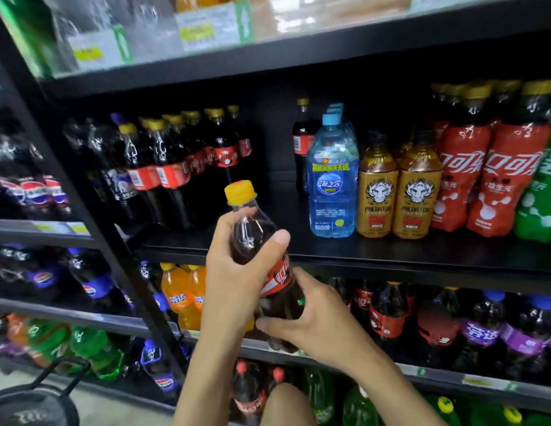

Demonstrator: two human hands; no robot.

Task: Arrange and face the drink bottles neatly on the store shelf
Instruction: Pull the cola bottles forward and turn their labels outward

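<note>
While we face the shelf point(391, 252), a cola row point(172, 170) stands well left of the water bottle point(332, 179). Below and left of the water bottle, off the shelf, our left hand point(234, 269) wraps the shoulder of a tilted cola bottle point(252, 235) and our right hand point(317, 315) clasps its lower body. Just right of the water bottle stand two Predator bottles point(397, 192), then red bottles point(483, 179).

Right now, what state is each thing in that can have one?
cola bottle, capped, tilted, off the shelf, held in both hands.
left hand, grips the bottle's upper body.
right hand, grips its lower part.
water bottle, upright on the shelf, label forward.
energy drink bottles, upright, labels forward.
</note>
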